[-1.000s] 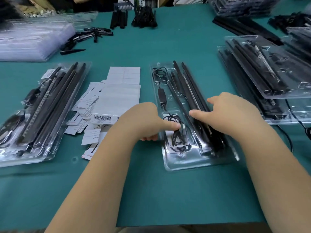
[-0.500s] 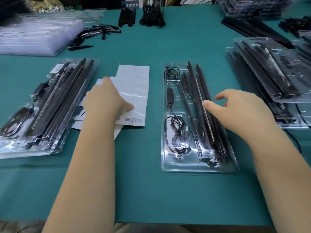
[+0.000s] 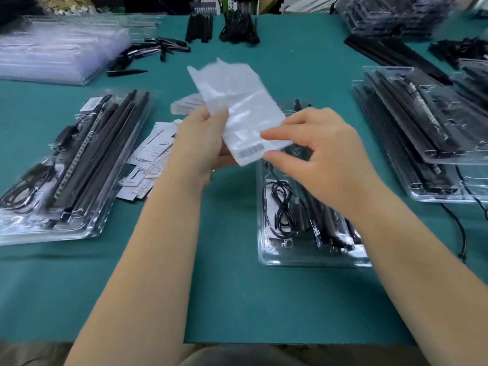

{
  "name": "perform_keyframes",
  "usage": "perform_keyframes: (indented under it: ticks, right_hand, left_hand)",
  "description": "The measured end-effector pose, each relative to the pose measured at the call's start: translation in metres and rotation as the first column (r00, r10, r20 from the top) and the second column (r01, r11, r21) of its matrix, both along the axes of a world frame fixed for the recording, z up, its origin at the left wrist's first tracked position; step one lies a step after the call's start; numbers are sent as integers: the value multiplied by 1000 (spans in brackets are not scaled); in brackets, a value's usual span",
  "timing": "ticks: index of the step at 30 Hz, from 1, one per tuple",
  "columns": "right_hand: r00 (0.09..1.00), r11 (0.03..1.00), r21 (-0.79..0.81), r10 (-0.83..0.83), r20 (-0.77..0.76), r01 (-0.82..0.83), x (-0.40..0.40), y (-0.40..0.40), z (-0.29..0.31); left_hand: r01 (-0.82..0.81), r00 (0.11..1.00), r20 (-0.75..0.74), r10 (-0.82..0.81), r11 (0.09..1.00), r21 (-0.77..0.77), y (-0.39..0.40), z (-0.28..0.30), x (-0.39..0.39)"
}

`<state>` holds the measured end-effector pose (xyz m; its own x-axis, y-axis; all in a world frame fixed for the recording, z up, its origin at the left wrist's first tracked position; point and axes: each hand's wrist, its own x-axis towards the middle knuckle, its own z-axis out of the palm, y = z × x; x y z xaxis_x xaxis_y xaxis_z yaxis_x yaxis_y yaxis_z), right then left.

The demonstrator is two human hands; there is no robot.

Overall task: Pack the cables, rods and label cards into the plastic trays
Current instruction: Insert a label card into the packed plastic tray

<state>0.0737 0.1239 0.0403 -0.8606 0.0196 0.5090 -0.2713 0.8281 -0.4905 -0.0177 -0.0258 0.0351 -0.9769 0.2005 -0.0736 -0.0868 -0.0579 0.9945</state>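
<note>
Now, head view, step in hand: the label card stage, judging by a tray that already carries its cable and rods.
Left hand [image 3: 203, 143]: fingers curled round the left edge of the label card [image 3: 237, 112], holding it up off the table, tilted and blurred.
Right hand [image 3: 317, 157]: thumb and forefinger set close at the card's lower right corner near the barcode; whether they actually pinch it I cannot tell.
Centre tray [image 3: 311, 257]: lies just below the card, with a coiled cable [image 3: 280, 210] on its left and dark rods [image 3: 330, 225] to the right.
Card pile [image 3: 148, 165]: loose cards left of the hands, beside a filled tray [image 3: 66, 228].
Next move, as I judge it: square the card to the tray's length, lower it flat over the contents, and keep the cable from lifting it.
</note>
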Motion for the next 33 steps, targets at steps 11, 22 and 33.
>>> perform_keyframes:
  ticks: [11,22,33]
  right_hand:
    - [998,952,-305,2,57,16,-5,20,-24]
    - [984,999,40,-3,-177,10,-2,14,-28]
    - [937,988,149,25,-349,30,-6,9,-34]
  left_hand:
    - [397,856,156,-492,821,411,16,-10,5]
    - [197,852,419,-313,934,299,24,-10,17]
    - [152,918,340,-201,974,167,28,-9,21]
